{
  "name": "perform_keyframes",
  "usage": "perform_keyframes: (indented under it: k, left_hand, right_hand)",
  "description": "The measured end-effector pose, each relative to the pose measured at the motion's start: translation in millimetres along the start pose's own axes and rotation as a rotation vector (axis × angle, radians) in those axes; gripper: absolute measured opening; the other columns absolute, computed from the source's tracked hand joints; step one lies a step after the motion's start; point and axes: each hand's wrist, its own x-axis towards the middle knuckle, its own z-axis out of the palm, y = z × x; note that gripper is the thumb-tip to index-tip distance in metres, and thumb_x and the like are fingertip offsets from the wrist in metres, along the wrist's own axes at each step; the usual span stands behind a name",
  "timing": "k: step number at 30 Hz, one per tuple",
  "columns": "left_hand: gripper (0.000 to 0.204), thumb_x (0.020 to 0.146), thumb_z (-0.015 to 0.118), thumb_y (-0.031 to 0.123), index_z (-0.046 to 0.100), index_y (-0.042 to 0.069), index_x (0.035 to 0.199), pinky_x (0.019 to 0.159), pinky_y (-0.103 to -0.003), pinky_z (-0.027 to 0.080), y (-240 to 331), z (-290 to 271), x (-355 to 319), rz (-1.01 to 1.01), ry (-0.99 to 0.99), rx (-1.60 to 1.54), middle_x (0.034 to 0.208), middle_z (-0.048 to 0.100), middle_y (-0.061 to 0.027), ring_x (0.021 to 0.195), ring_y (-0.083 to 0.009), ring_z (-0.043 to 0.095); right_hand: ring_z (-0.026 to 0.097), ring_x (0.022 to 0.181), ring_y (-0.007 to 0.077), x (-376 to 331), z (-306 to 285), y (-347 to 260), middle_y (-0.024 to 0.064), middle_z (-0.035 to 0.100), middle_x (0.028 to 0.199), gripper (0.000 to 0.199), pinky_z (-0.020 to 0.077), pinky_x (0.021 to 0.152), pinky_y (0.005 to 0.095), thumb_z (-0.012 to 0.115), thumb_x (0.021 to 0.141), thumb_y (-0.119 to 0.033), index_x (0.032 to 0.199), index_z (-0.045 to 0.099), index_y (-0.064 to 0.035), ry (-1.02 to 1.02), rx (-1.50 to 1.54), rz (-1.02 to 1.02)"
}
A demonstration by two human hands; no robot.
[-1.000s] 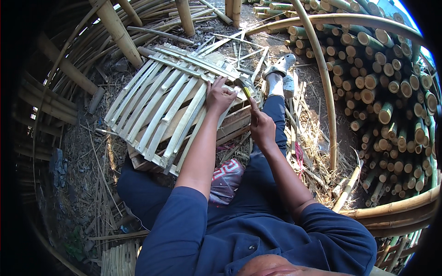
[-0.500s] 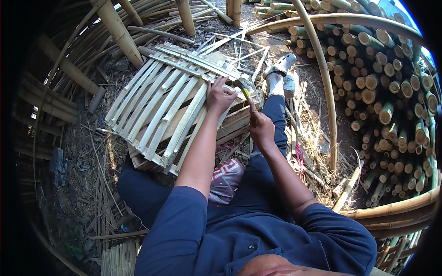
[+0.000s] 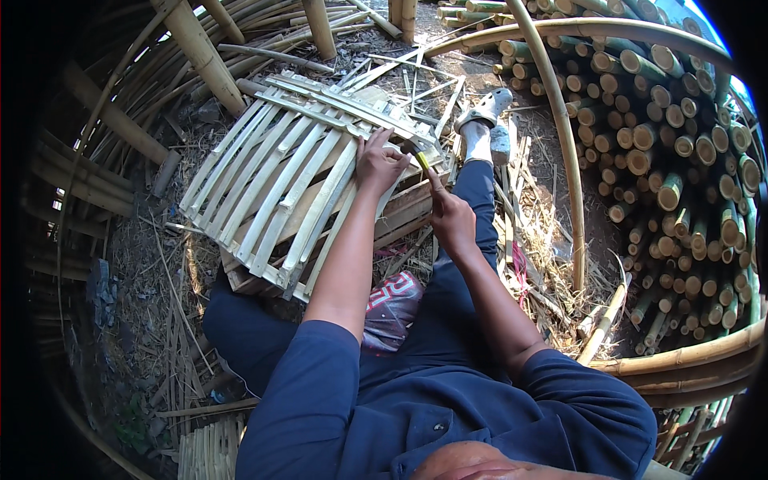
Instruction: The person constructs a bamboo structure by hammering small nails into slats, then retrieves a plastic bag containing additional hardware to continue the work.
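Observation:
A panel of pale bamboo slats [image 3: 272,192] lies tilted in front of me, crossed near its far edge by long strips. Beneath it shows a wooden block or frame [image 3: 400,220]. At the panel's right corner is my left hand [image 3: 380,166], its fingers bent and pinched against a slat end; what they pinch is too small to make out. My right hand [image 3: 453,220] is closed round the handle of a hammer [image 3: 422,160] with a yellow-green grip. The hammer's dark head is low beside the left fingertips, over the corner of the panel.
My right leg stretches out past the panel, ending in a grey clog [image 3: 486,110]. Cut bamboo poles [image 3: 664,144] are stacked at the right, behind a bent bamboo pole [image 3: 564,144]. Shavings and strips [image 3: 544,232] litter the ground. A bundle of slats [image 3: 206,448] lies at lower left.
The hammer head has dropped and tipped towards the panel corner by my left fingers. My left hand has stayed in nearly the same place.

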Motion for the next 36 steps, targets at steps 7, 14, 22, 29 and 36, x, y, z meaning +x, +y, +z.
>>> perform_keyframes:
  k: [7, 14, 22, 29, 36]
  left_hand:
    - [0.021, 0.080, 0.087, 0.034, 0.083, 0.014, 0.075, 0.132, -0.051, 0.014, 4, -1, -6, -0.027, -0.025, -0.004, 0.150, 0.063, -0.0086, 0.150, -0.0255, 0.046]
    - [0.022, 0.078, 0.088, 0.034, 0.083, 0.013, 0.076, 0.132, -0.051, 0.016, -2, 3, -11, -0.042, -0.034, 0.003, 0.151, 0.062, -0.0080, 0.149, -0.0264, 0.047]
    - [0.019, 0.080, 0.085, 0.031, 0.079, 0.014, 0.074, 0.132, -0.052, 0.015, 4, 1, -6, -0.015, -0.013, -0.024, 0.148, 0.064, -0.0097, 0.149, -0.0280, 0.047]
    - [0.010, 0.087, 0.071, 0.017, 0.080, 0.012, 0.088, 0.130, -0.055, 0.019, -12, 1, -4, 0.013, 0.015, -0.153, 0.143, 0.067, -0.0125, 0.144, -0.0303, 0.054]
    - [0.026, 0.088, 0.059, 0.003, 0.080, 0.011, 0.101, 0.130, -0.056, 0.020, -9, 1, 2, -0.088, 0.079, -0.268, 0.139, 0.068, -0.0168, 0.138, -0.0351, 0.059]
  right_hand:
    - [0.069, 0.068, 0.0359, -14, 5, 0, 0.0136, 0.062, 0.073, 0.072, 0.0538, 0.063, 0.0520, 0.058, 0.094, -0.006, 0.159, 0.048, -0.0350, 0.035, 0.049, -0.017]
    - [0.069, 0.070, 0.0374, -8, 6, -4, 0.0152, 0.064, 0.075, 0.067, 0.0539, 0.065, 0.0525, 0.057, 0.097, -0.011, 0.159, 0.048, -0.0364, 0.003, 0.043, 0.023]
    - [0.073, 0.083, 0.0402, -6, -2, -9, 0.0224, 0.073, 0.091, 0.060, 0.0546, 0.075, 0.0476, 0.061, 0.102, -0.013, 0.157, 0.051, -0.0334, -0.027, 0.311, 0.201]
    - [0.074, 0.105, 0.0423, 24, 25, -10, 0.0274, 0.075, 0.107, 0.063, 0.0563, 0.090, 0.0439, 0.069, 0.100, -0.029, 0.157, 0.050, -0.0104, 0.184, 0.486, 0.350]
    - [0.075, 0.110, 0.0353, 60, 33, -11, 0.0276, 0.071, 0.129, 0.071, 0.0558, 0.093, 0.0375, 0.080, 0.092, -0.039, 0.148, 0.059, -0.0008, 0.126, 0.526, 0.605]
